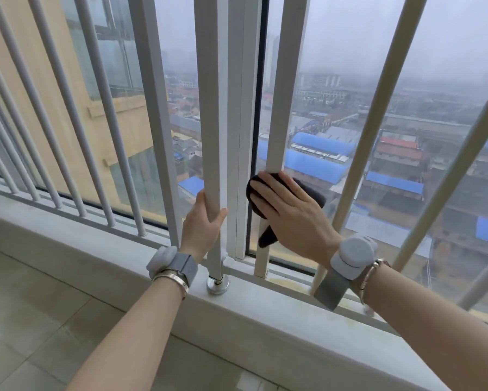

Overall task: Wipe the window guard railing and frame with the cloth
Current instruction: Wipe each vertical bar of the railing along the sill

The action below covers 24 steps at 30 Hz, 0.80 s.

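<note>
Cloth point(307, 193): dark, pressed flat on a white bar point(282, 108) by the straight-fingered right hand point(288, 213). Left hand point(206, 224): grip curled round the post point(211, 136). Best wiped full-length, pressure even.

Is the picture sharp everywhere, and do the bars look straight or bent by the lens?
Head view: soft daylight without hard shadows; the hands and dark cloth are slightly blurred; the railing bars fan outward from wide-angle distortion; the city beyond is hazy.

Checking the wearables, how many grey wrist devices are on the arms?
2: one wrist device on the left wrist, one on the right wrist.
</note>
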Each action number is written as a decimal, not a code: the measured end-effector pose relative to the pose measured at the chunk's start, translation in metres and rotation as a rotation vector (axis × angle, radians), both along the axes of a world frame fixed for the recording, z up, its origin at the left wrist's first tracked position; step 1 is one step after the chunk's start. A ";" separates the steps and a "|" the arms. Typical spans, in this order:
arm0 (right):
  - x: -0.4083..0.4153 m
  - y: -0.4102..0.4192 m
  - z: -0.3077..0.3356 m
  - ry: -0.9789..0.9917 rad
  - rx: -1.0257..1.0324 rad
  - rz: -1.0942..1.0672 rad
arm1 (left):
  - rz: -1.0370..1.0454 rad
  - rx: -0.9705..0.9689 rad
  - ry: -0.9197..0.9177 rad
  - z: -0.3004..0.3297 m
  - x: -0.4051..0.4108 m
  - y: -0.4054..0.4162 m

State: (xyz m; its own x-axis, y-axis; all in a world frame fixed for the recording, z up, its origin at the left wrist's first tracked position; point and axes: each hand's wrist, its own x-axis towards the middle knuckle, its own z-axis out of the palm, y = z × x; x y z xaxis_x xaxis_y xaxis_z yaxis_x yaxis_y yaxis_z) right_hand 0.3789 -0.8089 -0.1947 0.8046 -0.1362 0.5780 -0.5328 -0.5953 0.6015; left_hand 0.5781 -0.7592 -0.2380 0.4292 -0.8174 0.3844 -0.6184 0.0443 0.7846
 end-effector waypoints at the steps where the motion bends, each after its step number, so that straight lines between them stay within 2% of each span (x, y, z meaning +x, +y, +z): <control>1: 0.004 -0.001 -0.008 0.038 -0.027 -0.035 | -0.005 -0.005 0.003 -0.001 0.001 0.000; 3: 0.010 -0.004 -0.039 0.105 -0.056 -0.091 | -0.020 -0.019 -0.001 -0.004 0.002 -0.001; 6: 0.016 -0.004 -0.085 0.283 0.057 -0.133 | -0.014 -0.030 -0.023 -0.007 0.004 -0.005; 9: 0.015 0.001 -0.135 0.444 -0.069 -0.109 | -0.002 -0.047 -0.045 -0.008 0.005 -0.005; 10: 0.012 -0.003 -0.154 0.473 -0.094 -0.175 | 0.002 -0.046 -0.048 -0.008 0.005 -0.005; 11: 0.009 -0.003 -0.163 0.377 -0.225 -0.141 | 0.004 -0.043 -0.057 -0.009 0.005 -0.005; 12: 0.003 0.002 -0.177 0.209 -0.043 0.002 | 0.009 -0.040 -0.065 -0.009 0.006 -0.005; 13: 0.002 0.013 -0.187 0.043 0.276 0.204 | 0.014 -0.037 -0.070 -0.009 0.005 -0.004; 14: 0.004 0.015 -0.182 -0.035 0.393 0.283 | 0.018 -0.035 -0.075 -0.008 0.005 -0.005; 15: 0.000 0.020 -0.170 0.056 0.286 0.216 | 0.018 -0.032 -0.076 -0.007 0.004 -0.004; 16: -0.005 0.020 -0.150 0.244 0.242 0.121 | 0.019 -0.028 -0.073 -0.007 0.003 -0.004; 17: -0.008 0.016 -0.126 0.410 0.331 0.100 | 0.021 -0.026 -0.068 -0.007 0.002 -0.004; 18: -0.003 0.022 -0.105 0.387 0.458 0.102 | 0.024 -0.023 -0.063 -0.007 0.001 -0.004; 19: -0.001 0.025 -0.091 0.294 0.460 0.150 | 0.026 -0.025 -0.060 -0.007 0.000 -0.003; 21: 0.008 0.022 -0.075 0.087 0.385 0.188 | 0.024 -0.033 -0.052 -0.006 -0.001 -0.002; 24: 0.028 0.020 -0.084 0.029 0.247 0.018 | 0.014 -0.037 -0.046 -0.007 0.000 -0.003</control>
State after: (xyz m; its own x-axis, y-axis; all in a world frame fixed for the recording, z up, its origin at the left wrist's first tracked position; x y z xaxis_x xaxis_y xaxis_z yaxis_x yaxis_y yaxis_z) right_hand 0.4070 -0.7888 -0.2784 0.8241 -0.2561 0.5053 -0.5053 -0.7356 0.4512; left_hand 0.5786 -0.7618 -0.2450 0.4214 -0.7963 0.4340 -0.6546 0.0641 0.7532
